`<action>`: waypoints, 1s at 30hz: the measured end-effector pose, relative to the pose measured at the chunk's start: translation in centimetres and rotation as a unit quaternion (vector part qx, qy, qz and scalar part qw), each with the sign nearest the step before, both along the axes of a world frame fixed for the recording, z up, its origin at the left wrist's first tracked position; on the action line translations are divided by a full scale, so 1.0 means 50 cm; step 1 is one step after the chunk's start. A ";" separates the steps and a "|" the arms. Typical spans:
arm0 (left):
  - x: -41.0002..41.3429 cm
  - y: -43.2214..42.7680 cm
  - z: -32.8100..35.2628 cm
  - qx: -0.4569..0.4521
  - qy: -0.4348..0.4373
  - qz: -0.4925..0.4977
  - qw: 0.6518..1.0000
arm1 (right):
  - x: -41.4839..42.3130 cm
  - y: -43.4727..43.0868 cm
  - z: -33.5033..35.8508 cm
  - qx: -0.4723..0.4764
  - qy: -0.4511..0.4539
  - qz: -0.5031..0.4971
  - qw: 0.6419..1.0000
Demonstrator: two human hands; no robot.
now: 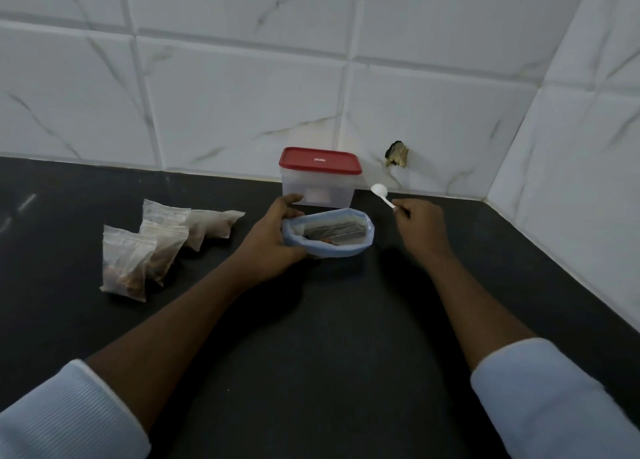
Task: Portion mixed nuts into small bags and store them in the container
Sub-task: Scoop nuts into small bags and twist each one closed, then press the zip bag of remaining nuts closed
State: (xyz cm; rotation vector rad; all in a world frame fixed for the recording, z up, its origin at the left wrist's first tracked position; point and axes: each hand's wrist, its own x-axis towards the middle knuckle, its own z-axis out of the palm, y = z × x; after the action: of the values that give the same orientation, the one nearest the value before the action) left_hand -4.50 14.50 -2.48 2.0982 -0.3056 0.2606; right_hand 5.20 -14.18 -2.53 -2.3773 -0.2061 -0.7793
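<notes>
Fingers (290, 200) curled: left hand (272, 232), right hand (421, 226)

Head-camera view, two arms in frame. Worn: pale blue long-sleeved garment. Its left sleeve (65, 413) shows fine ribbed texture, with lighter band along cuff edge, ending near elbow. Matching right sleeve (550, 399) in same pale blue, ribbing fainter, cuff rim also lighter. Forearms bare from cuffs down. Both left hand (273, 237) and right hand (420, 228) bare.
</notes>
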 end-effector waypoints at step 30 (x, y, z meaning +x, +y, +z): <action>0.005 -0.005 0.003 0.059 -0.013 0.006 0.998 | 0.198 0.018 -0.042 -0.176 0.201 -0.073 0.961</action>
State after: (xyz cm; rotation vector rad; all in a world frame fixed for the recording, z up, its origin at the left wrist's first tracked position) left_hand -4.26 14.26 -2.34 2.2158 -0.3307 0.2844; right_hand 15.08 -13.25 -4.64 -2.8535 0.0030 -0.3226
